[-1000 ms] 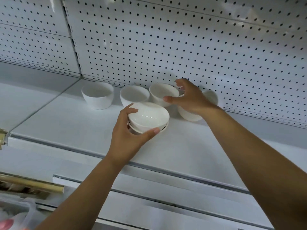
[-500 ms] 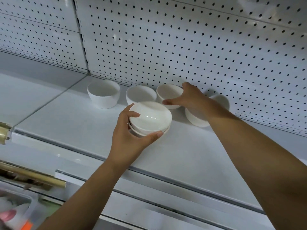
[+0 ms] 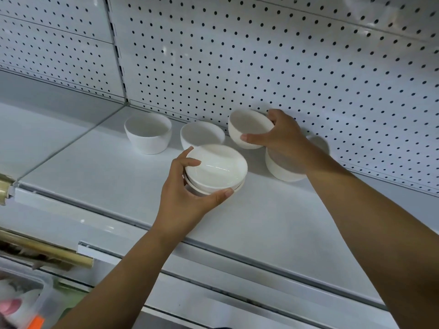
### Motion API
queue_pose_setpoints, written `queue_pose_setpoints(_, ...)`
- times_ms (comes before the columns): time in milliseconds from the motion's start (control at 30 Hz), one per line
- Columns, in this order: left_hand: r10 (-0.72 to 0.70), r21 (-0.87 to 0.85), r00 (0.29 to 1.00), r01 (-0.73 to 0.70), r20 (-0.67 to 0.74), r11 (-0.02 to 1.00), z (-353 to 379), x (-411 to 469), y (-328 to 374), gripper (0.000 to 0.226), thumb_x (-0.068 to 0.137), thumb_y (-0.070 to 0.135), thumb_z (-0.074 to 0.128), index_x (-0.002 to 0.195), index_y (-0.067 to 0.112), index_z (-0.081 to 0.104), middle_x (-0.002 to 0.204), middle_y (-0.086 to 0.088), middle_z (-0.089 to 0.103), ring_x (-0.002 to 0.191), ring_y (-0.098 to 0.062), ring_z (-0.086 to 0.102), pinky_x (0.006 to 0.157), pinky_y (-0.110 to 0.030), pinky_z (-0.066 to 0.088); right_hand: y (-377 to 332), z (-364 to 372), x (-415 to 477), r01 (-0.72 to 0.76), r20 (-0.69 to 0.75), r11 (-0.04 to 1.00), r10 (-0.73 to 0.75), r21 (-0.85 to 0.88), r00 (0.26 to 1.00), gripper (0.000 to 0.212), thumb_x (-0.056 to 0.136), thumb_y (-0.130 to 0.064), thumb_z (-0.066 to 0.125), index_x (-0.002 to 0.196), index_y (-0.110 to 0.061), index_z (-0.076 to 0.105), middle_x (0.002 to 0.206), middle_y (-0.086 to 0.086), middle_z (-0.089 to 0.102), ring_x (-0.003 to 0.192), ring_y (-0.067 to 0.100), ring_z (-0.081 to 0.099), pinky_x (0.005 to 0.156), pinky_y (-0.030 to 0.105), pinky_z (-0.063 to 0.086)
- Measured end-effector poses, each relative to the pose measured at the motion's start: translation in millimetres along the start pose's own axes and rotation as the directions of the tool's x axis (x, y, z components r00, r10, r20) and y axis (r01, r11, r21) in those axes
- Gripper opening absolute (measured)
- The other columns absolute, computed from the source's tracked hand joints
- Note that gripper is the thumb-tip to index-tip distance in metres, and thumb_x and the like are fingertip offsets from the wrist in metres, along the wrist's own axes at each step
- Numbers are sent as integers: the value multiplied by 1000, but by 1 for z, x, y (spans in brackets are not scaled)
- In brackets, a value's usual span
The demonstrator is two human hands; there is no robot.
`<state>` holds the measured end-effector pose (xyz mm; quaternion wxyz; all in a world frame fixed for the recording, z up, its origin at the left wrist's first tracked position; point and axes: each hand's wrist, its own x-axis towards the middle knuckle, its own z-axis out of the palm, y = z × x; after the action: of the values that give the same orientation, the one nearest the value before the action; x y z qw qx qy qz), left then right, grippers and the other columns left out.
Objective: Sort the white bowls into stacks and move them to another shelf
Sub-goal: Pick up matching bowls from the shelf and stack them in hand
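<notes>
On the white shelf (image 3: 99, 172) my left hand (image 3: 190, 198) grips a short stack of shallow white bowls (image 3: 216, 169), thumb on the near rim and fingers on the far side. Behind it my right hand (image 3: 282, 136) holds a deeper white bowl (image 3: 247, 127) lifted off the shelf and tilted toward me. Two more deep bowls stand by the back wall, one at the far left (image 3: 148, 132) and one next to it (image 3: 202, 134). A further white bowl (image 3: 282, 170) stands under my right wrist, partly hidden.
A white pegboard wall (image 3: 261, 62) closes off the back of the shelf. A neighbouring shelf section (image 3: 35, 129) lies to the left. A brass-coloured rail (image 3: 47, 250) and a clear plastic tub (image 3: 21, 300) sit below at the lower left.
My right hand has picked the deep bowl up off the shelf and tilted it. My left hand has kept its hold on the shallow stack.
</notes>
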<state>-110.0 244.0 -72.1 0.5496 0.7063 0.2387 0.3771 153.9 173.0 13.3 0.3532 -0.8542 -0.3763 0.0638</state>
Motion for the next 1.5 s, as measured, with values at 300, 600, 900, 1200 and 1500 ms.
queue_pose_setpoints(300, -9, -13, 995, 10, 95, 1000, -1, 2, 2, 110, 53, 54, 97, 146, 43, 39, 140, 31, 50, 133, -4, 51, 107, -39, 54, -31, -36, -41, 122, 22, 979, -127, 161, 992, 92, 60, -50, 95, 138, -29, 50, 131, -14, 60, 119, 6, 58, 84, 12, 47)
queue_pose_setpoints(600, -2, -60, 990, 11, 144, 998, -1, 2, 5, 116, 54, 53, 98, 150, 48, 33, 140, 29, 55, 131, 0, 54, 106, -35, 54, -47, -19, -88, 147, 214, 985, -164, 93, 963, 125, 43, -67, 88, 153, -35, 37, 143, -27, 52, 125, -7, 52, 102, 19, 42)
queue_pose_setpoints(900, 21, -95, 988, -6, 155, 995, -1, 3, 4, 109, 59, 40, 93, 153, 33, 39, 142, 23, 55, 131, 0, 53, 102, -21, 53, -43, -5, -95, 106, 301, 990, -131, 97, 945, 131, 40, -61, 93, 153, -39, 32, 141, -32, 49, 132, -8, 47, 114, 27, 41)
queue_pose_setpoints(1200, 29, -108, 985, -10, 169, 994, -2, 3, 4, 103, 64, 40, 89, 153, 30, 39, 142, 23, 54, 132, 2, 51, 105, -23, 51, -32, -1, -95, 111, 344, 977, -169, 181, 924, 129, 48, -56, 95, 156, -37, 27, 154, -25, 44, 138, -8, 43, 118, 28, 39)
queue_pose_setpoints(1500, 45, -92, 968, -23, 245, 995, 0, 2, 5, 103, 69, 57, 88, 153, 37, 33, 139, 33, 52, 132, 7, 50, 108, -27, 49, 15, -30, -122, -22, -129, 996, 33, 89, 991, 43, 89, -50, 74, 127, -32, 66, 133, -19, 61, 124, 5, 57, 99, 20, 44)
